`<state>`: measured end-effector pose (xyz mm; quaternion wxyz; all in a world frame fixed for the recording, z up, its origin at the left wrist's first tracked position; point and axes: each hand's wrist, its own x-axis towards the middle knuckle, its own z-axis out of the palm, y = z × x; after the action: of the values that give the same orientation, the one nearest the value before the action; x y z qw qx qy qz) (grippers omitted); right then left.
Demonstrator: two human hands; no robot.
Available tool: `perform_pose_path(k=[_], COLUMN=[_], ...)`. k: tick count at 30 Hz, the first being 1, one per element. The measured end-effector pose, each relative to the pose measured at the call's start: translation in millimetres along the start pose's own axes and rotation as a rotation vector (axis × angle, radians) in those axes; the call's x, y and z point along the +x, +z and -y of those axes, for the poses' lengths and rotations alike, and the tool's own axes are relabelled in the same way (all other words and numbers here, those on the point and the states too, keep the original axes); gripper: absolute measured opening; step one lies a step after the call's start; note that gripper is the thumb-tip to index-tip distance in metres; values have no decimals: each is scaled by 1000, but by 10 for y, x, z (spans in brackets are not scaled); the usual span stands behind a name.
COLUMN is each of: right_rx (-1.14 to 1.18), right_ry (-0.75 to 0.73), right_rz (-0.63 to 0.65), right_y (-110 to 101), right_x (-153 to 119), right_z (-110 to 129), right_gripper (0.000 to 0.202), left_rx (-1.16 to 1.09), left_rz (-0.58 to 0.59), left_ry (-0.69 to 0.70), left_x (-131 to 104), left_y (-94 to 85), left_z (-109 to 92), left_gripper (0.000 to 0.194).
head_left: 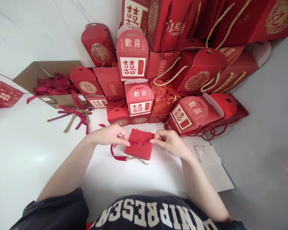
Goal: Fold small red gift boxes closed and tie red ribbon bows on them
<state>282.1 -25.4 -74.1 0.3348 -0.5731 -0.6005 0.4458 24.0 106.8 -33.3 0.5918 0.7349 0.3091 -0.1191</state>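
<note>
A small red paper gift bag [145, 154] lies flat on the white table in front of me. Across its middle runs a dark red ribbon [140, 142] with a small bow or knot at the centre. My left hand [113, 135] pinches the ribbon at the bag's left edge, thumb against fingers. At the right edge my right hand [169, 142] pinches the other side of it. One loose ribbon tail [117, 156] curls below my left hand. A beige rope handle [139, 159] sticks out from the bag's near edge.
Red gift boxes [136, 65] and bags are stacked along the back and right. A cardboard box [57, 67] of dark red ribbons stands at the back left, with several loose ribbons [78, 116] before it. White sheets [217, 175] lie at the right by a grey surface.
</note>
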Motion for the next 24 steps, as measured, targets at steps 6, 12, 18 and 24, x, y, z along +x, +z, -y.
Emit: perform_pose_path(k=[6, 12, 18, 24], right_rx=[237, 237, 261, 261], right_ry=[73, 43, 53, 49], right_rz=[157, 150, 153, 152], right_y=[-22, 15, 33, 64], right_x=[3, 15, 35, 45], right_z=[-60, -56, -63, -73], right_gripper=[36, 36, 37, 37], left_rx=[148, 125, -112, -51], left_rz=[153, -19, -79, -245], left_ry=[176, 527, 613, 522], left_x=[-106, -34, 214, 235], left_y=[-134, -13, 184, 255], left_z=[-22, -91, 21, -6], left_gripper=[19, 6, 15, 17])
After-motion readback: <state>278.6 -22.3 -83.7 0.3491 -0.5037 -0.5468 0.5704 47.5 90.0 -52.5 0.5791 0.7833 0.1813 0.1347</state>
